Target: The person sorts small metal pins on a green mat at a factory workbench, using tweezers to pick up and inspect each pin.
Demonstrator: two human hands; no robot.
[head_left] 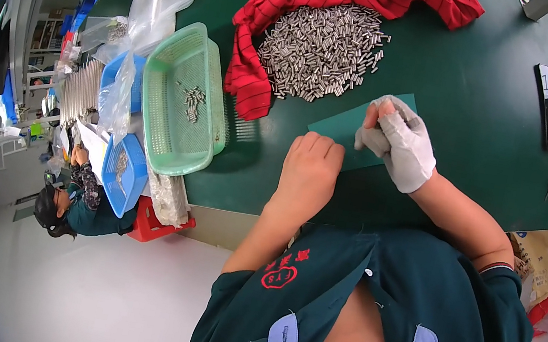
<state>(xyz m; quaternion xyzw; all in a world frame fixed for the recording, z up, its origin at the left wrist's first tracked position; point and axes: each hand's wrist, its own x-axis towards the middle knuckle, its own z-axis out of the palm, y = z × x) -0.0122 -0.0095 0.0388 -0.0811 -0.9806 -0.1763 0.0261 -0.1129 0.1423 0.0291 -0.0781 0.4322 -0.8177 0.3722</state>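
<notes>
Right grip folded closed, left grip curled at green sheet

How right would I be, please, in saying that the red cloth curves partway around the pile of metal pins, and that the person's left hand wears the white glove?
The glove is on the other hand: the head view shows the white glove on the right hand, while the left hand is bare.
</notes>
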